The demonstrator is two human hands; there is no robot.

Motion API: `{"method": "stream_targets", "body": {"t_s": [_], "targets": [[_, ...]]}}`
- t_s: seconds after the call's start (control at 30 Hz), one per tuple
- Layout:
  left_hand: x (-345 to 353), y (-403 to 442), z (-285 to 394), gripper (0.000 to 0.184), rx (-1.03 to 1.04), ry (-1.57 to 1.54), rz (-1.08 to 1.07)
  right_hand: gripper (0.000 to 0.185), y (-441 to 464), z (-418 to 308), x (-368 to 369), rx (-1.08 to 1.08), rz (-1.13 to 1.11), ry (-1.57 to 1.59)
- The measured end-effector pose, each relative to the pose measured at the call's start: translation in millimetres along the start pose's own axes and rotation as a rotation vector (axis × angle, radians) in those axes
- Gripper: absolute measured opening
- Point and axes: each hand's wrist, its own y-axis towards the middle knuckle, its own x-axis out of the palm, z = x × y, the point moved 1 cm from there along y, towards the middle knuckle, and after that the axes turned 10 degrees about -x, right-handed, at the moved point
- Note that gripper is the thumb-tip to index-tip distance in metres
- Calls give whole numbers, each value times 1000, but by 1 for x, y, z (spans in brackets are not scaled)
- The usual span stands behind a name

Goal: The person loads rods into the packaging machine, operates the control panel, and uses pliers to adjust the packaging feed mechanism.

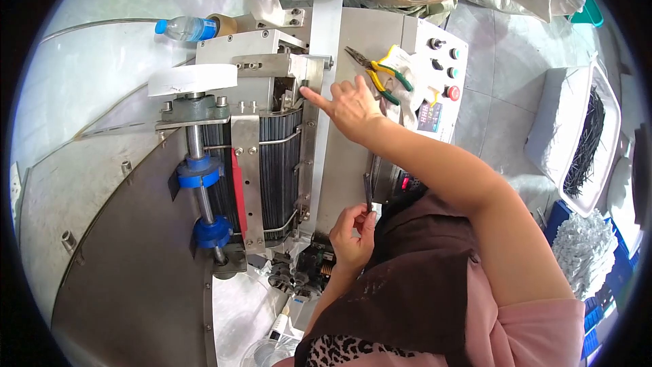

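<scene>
My right hand [351, 107] reaches over the machine with its index finger stretched toward the metal bracket [293, 68] above a stack of dark strips [280, 170]. Nothing shows between its fingers, which are apart. Lower down, my left hand [352, 234] pinches a thin dark strip [369, 194] that points upward, near my apron. Pliers with yellow and green handles [387, 80] lie on a pale glove [409, 92], to the right of my right hand.
Buttons and a display sit on the control panel [441, 71]. A water bottle [187, 28] lies beside a tape roll [224, 25]. Blue collars [212, 231] ride on a shaft at left. A white bin [567, 139] of dark strips stands at right.
</scene>
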Motion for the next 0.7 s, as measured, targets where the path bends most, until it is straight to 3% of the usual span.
{"method": "stream_targets", "body": {"t_s": [0.13, 0.23, 0.3, 0.4, 0.43, 0.47, 0.53, 0.6, 0.7], "targets": [[-1, 1, 3, 11, 2, 15, -6, 71, 2, -2, 8, -22, 29, 80], [-2, 2, 0, 12, -28, 3, 6, 73, 3, 3, -2, 15, -73, 56], [-3, 3, 1, 12, -28, -8, 3, 74, 11, 12, -8, 105, -100, -52], [-4, 5, 2, 12, -15, -31, 12, 73, 26, 32, -16, 150, -106, 35], [-4, 6, 2, 12, -1, -44, 17, 54, 28, 38, -21, 159, -31, 114], [-3, 7, 2, 12, 4, -46, 18, 54, 31, 40, -21, 160, -27, 109], [-3, 6, 4, 12, -9, 12, 19, 39, 38, 41, -17, 336, 213, 572], [-3, 5, 6, 11, -9, 36, 9, 25, 54, 37, -2, 481, 254, 742], [-2, 5, 12, 10, -22, 59, 3, 25, 64, 40, 7, 581, 219, 865]]}}
